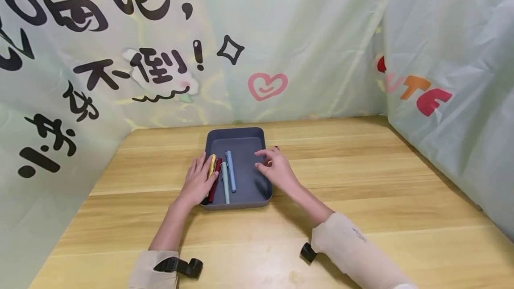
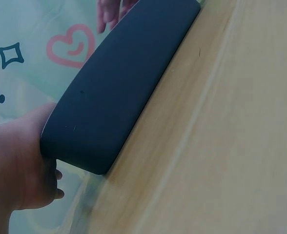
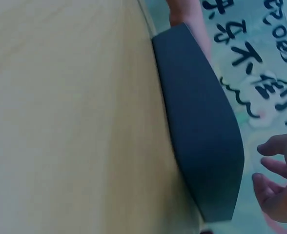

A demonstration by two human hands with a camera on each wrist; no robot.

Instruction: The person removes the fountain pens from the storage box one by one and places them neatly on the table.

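Note:
A dark grey-blue tray [image 1: 249,195] lies on the table with several pens inside. A yellow pen [image 1: 212,163] and a dark red pen [image 1: 211,194] lie along its left wall; a pale green pen [image 1: 226,186] and a blue pen [image 1: 231,173] lie nearer its middle. My left hand [image 1: 196,183] grips the left wall, fingers outside and thumb over the rim near the dark red pen. It partly covers the yellow and red pens. Above the tray's right rim hovers my right hand [image 1: 279,173], thumb and fingers apart, with nothing between them.
The tray stands toward the back of the wooden table [image 1: 361,182]. A printed curtain [image 1: 321,48] rises behind the table and along its sides. Dark wrist cameras stick out by both sleeves, such as the left camera [image 1: 194,268].

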